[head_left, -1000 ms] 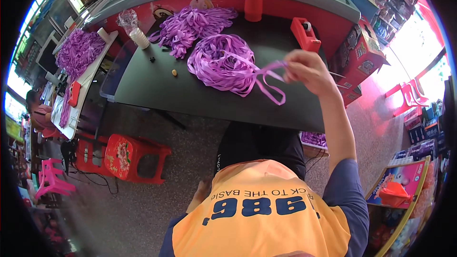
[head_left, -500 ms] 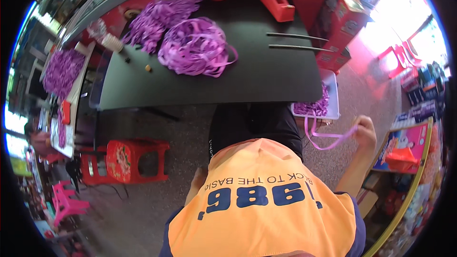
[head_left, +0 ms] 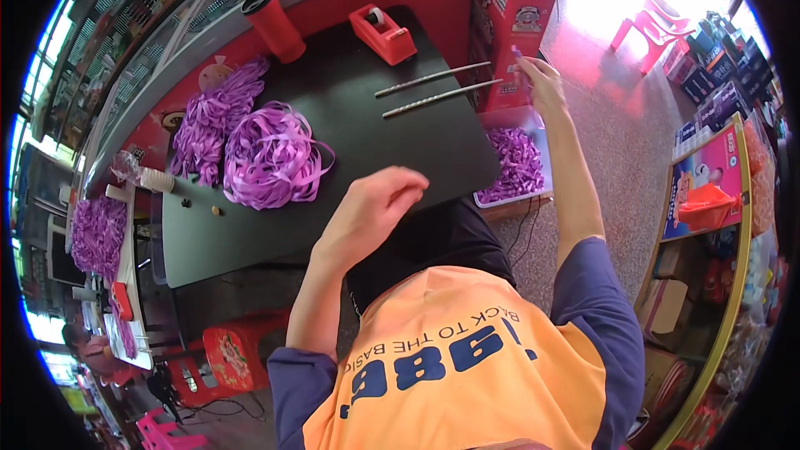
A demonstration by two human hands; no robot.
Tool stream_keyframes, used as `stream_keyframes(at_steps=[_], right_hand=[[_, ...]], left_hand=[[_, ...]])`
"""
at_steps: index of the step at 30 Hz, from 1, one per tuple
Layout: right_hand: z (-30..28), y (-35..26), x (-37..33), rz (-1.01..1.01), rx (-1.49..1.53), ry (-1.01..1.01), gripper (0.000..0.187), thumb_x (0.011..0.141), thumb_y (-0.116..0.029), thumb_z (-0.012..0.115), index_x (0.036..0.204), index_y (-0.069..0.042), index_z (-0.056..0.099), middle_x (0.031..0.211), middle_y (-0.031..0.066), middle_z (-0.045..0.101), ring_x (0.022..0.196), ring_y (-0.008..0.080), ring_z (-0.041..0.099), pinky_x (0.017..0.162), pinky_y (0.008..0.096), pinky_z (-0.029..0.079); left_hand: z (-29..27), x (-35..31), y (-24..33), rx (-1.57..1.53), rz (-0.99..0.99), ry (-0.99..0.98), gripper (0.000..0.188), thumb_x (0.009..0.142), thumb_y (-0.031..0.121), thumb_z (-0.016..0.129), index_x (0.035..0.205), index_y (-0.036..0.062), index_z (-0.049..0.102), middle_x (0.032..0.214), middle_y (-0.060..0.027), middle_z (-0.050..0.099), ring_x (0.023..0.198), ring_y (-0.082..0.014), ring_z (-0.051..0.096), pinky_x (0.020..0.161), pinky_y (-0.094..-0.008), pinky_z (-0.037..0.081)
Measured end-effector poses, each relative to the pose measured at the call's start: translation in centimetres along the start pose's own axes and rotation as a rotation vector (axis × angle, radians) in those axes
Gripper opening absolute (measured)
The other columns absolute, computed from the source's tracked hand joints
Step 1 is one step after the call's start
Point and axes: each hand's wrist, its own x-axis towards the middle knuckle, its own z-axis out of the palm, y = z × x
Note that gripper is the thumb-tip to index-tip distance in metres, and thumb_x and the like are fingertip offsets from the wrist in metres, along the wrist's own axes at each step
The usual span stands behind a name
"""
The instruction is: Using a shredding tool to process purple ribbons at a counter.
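two bare hands are out in front. nearest, the left hand [head_left: 375, 204] hangs by the near edge of the black bench [head_left: 354, 133], narrow, fingers together; its palm is hidden, so i cannot tell whether it holds anything. if it swept left, it could rake the loose loops of the purple ribbon coil [head_left: 271, 154] into a tangle.

just past the bench's right edge sits a plastic bin [head_left: 544, 150] of cut ribbon pieces [head_left: 511, 165]; a careless elbow or knee could tip it and scatter them.

above and beyond it, the right hand [head_left: 542, 83] pinches a purple ribbon [head_left: 517, 52], only a bit of which shows. a light grip could let that slip. close by, two thin rods [head_left: 437, 90] jut over the bench edge; a trailing end could snag there, or a knock shift them.

farther back, the red tape dispenser [head_left: 383, 37] and red tumbler [head_left: 275, 29] stand clear of both hands, the tumbler likelier to topple if bumped, being tall.
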Motion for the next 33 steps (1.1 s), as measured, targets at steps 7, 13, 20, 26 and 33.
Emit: stream_keyframes(at_steps=[7,13,20,26,33], right_hand=[[3.2,1.6,0.3,0.208,-0.017,-0.386,0.01,0.088,-0.011,0.061,0.092,-0.002,0.064,0.081,0.0065,0.066,0.068,0.0105,0.062,0.062,0.0219,0.052],[3.4,3.9,0.0,0.479,0.533,-0.322,0.014,0.088,-0.017,0.061,0.091,-0.003,0.063,0.08,0.0069,0.066,0.068,0.0149,0.063,0.063,0.0279,0.053],[3.4,4.0,0.2,0.674,0.673,-0.335,0.012,0.086,-0.019,0.063,0.087,-0.007,0.062,0.078,0.0038,0.067,0.065,0.0141,0.061,0.067,0.0335,0.049],[2.5,4.6,0.6,0.602,0.516,-0.295,0.01,0.084,-0.015,0.066,0.09,-0.008,0.062,0.077,0.0015,0.064,0.061,0.0126,0.058,0.065,0.035,0.049],[4.1,4.7,-0.6,0.424,0.341,-0.281,0.014,0.08,-0.01,0.07,0.09,-0.004,0.062,0.077,0.0022,0.062,0.066,0.0065,0.059,0.059,0.0161,0.047]], left_hand=[[-0.8,12.0,0.6,0.311,0.111,0.171,0.014,0.082,0.008,0.06,0.09,-0.0027,0.062,0.078,-0.0133,0.065,0.072,-0.0182,0.064,0.067,-0.0291,0.048],[0.9,21.4,-2.2,0.245,0.066,0.226,0.018,0.08,0.011,0.061,0.093,-0.0008,0.065,0.081,-0.0126,0.068,0.077,-0.0176,0.065,0.071,-0.0288,0.048],[3.1,25.8,-3.5,0.265,0.089,0.253,0.021,0.081,0.013,0.061,0.097,0.0008,0.067,0.088,-0.0136,0.069,0.085,-0.0213,0.066,0.078,-0.0306,0.05],[3.7,26.4,-4.2,0.207,0.047,0.247,0.022,0.082,0.017,0.061,0.097,0.0015,0.067,0.083,-0.0114,0.069,0.078,-0.0179,0.066,0.073,-0.0287,0.049],[4.3,26.7,-4.8,0.184,-0.001,0.249,0.021,0.081,0.018,0.061,0.093,0.0026,0.068,0.081,-0.0154,0.067,0.078,-0.0251,0.066,0.074,-0.0327,0.05]])
